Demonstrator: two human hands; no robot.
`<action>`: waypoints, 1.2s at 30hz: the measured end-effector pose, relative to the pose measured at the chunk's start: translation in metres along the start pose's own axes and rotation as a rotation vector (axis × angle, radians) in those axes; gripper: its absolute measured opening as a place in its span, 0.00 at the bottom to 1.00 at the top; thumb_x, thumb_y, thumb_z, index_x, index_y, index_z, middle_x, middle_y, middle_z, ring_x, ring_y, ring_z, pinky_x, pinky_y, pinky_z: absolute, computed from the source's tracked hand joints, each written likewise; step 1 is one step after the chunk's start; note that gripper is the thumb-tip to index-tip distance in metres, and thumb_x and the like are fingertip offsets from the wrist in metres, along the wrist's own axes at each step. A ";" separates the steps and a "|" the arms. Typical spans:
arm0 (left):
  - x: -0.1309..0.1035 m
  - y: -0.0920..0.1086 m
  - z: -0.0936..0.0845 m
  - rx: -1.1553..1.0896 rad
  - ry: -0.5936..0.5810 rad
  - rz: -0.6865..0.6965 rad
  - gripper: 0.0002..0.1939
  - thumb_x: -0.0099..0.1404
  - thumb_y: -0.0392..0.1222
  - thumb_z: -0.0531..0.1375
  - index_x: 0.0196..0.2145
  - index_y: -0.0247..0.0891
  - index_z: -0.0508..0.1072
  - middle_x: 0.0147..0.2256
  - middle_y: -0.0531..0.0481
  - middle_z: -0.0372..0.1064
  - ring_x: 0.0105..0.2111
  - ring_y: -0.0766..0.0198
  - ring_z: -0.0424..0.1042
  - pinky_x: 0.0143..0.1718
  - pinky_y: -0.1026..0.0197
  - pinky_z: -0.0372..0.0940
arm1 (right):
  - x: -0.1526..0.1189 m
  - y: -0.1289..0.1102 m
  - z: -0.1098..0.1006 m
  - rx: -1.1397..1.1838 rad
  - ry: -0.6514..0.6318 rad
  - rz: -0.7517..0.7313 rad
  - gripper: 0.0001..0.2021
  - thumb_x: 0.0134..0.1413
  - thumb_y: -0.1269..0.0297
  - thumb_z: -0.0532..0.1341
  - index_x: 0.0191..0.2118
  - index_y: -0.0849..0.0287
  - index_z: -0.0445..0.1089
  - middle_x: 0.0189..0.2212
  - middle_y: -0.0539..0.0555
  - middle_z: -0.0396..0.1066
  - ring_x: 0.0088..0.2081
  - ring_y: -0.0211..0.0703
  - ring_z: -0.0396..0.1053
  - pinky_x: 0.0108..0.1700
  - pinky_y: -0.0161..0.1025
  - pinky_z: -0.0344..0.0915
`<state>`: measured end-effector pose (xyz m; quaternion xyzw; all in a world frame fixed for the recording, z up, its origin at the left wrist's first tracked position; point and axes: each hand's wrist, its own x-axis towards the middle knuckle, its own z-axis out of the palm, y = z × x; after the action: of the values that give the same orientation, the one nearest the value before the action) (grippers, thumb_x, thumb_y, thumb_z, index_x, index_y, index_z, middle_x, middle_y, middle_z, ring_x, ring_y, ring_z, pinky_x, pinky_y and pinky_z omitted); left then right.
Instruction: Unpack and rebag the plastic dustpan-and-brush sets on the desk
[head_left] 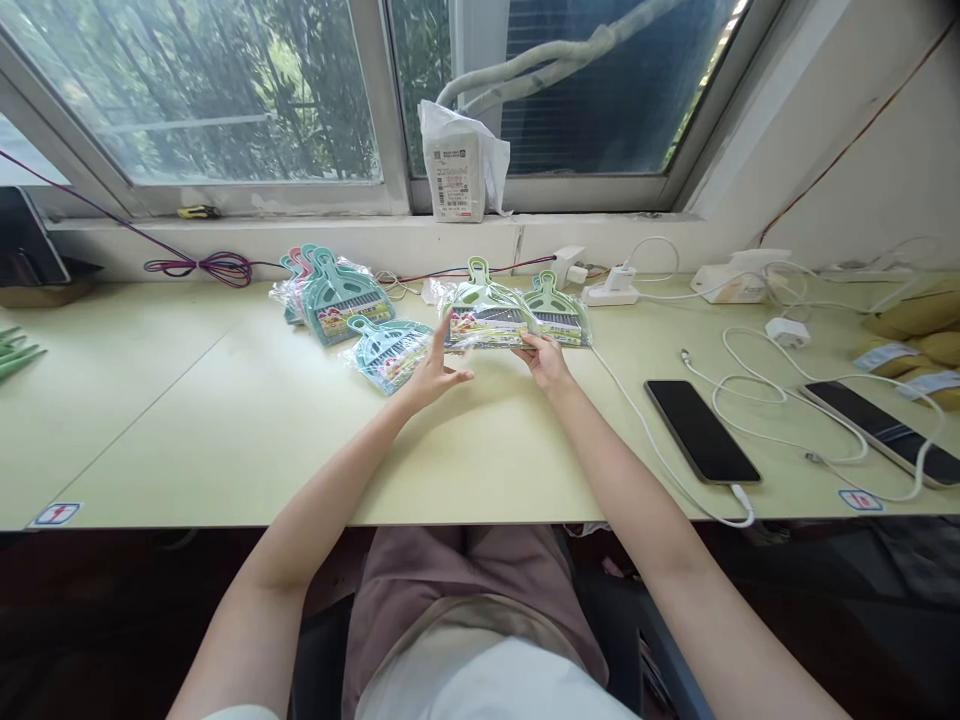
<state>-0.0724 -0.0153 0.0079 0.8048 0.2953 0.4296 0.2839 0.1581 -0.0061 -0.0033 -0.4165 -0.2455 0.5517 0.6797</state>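
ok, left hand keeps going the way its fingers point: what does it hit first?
Probably the green packaged dustpan set: the left hand, open, points up and right at the pack's left edge, which the right hand holds. Depth is unclear.

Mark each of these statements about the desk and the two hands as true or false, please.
1. The right hand grips a light green packaged dustpan set. True.
2. The left hand is closed in a fist around a phone. False: it is open beside the same pack, its fingers at the pack's edge.
3. A teal dustpan set lies on the desk left of the hands. True.
4. The black phone lies on the window sill. False: it lies on the desk, with a white cable plugged in.
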 end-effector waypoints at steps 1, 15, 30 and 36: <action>0.000 0.000 0.000 0.059 0.005 0.003 0.48 0.54 0.56 0.68 0.67 0.51 0.50 0.65 0.39 0.52 0.59 0.47 0.61 0.37 0.61 0.72 | 0.000 0.000 0.000 0.005 -0.001 0.001 0.07 0.49 0.78 0.62 0.28 0.60 0.70 0.21 0.45 0.74 0.25 0.32 0.72 0.35 0.30 0.76; -0.001 -0.003 0.011 -0.005 0.442 -0.230 0.14 0.63 0.51 0.60 0.39 0.41 0.79 0.38 0.50 0.76 0.25 0.67 0.73 0.31 0.62 0.70 | -0.008 0.008 0.009 -0.046 -0.074 -0.010 0.06 0.51 0.77 0.62 0.29 0.59 0.71 0.25 0.46 0.75 0.28 0.33 0.73 0.37 0.33 0.77; -0.003 0.011 0.015 -0.263 0.574 -0.330 0.30 0.63 0.42 0.59 0.63 0.50 0.59 0.43 0.51 0.72 0.17 0.78 0.61 0.25 0.66 0.72 | -0.018 0.010 0.017 -0.068 -0.153 -0.003 0.05 0.52 0.75 0.63 0.32 0.58 0.71 0.28 0.47 0.76 0.29 0.34 0.74 0.41 0.38 0.78; 0.001 -0.007 0.010 -0.367 0.516 -0.431 0.22 0.58 0.43 0.61 0.52 0.39 0.69 0.35 0.53 0.71 0.15 0.78 0.58 0.29 0.62 0.73 | -0.018 0.012 0.019 -0.102 -0.100 0.007 0.05 0.56 0.74 0.59 0.34 0.57 0.70 0.29 0.47 0.76 0.32 0.36 0.76 0.45 0.40 0.77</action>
<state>-0.0647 -0.0121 -0.0011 0.5254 0.4376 0.5942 0.4236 0.1319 -0.0172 -0.0006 -0.4235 -0.3054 0.5610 0.6424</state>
